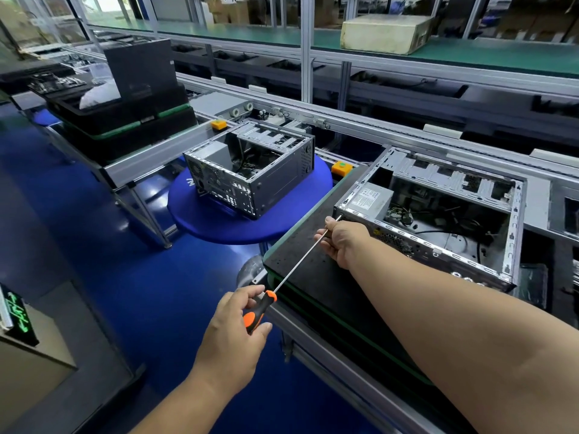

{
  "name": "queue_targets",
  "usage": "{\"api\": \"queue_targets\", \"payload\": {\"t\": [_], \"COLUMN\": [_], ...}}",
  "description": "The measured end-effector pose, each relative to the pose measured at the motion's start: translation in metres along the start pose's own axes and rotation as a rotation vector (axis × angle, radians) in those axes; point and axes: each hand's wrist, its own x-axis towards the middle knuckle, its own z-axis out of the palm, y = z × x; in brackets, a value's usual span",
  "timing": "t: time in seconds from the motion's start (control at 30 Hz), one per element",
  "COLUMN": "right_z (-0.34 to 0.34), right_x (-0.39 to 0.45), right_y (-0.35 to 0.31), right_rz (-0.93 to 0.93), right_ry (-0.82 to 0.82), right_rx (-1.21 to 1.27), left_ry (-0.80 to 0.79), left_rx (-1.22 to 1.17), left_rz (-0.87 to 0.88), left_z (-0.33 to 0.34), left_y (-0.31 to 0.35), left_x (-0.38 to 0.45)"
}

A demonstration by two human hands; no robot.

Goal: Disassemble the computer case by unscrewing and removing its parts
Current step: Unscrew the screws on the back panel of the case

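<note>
Right hand (340,241) pinches the screwdriver (299,261) shaft just short of the tip | left hand (233,332) grips the orange-black handle, nearer the body | long axis runs up and right from left hand to the computer case (435,214) corner on the table (310,245) | tip touching or just beside that corner, screw not discernible.

Place: I stand in a factory assembly hall | Signs: long aluminium conveyor line (391,126) beside me | green-matted racks (470,54) behind | stripped PC cases (250,170) on blue stools (219,220) | black pallets (313,255) | blue glossy floor (94,230)
</note>
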Motion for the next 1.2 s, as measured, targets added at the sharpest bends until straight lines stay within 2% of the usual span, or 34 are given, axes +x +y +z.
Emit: {"api": "queue_targets", "payload": {"t": [0.2,0.53,0.7,0.9,1.03,1.2], "right_z": [0.002,0.002,0.001,0.001,0.000,0.000], "right_x": [0.005,0.011,0.013,0.013,0.013,0.013], "right_y": [0.000,0.000,0.001,0.001,0.001,0.001], "right_rz": [0.000,0.012,0.017,0.024,0.029,0.019], "right_ry": [-0.002,0.009,0.014,0.015,0.017,0.026], "right_rx": [-0.005,0.003,0.023,0.041,0.050,0.051], "left_ry": [0.063,0.030,-0.030,0.024,0.056,0.019], "left_rx": [0.073,-0.102,-0.124,0.016,-0.029,-0.118], "left_rz": [0.068,-0.100,-0.089,0.009,-0.019,-0.091], "left_z": [0.001,0.001,-0.002,-0.001,0.000,0.001], "left_y": [-0.001,-0.002,0.001,0.002,0.000,0.000], "left_x": [0.001,0.004,0.004,0.002,0.002,0.003]}}
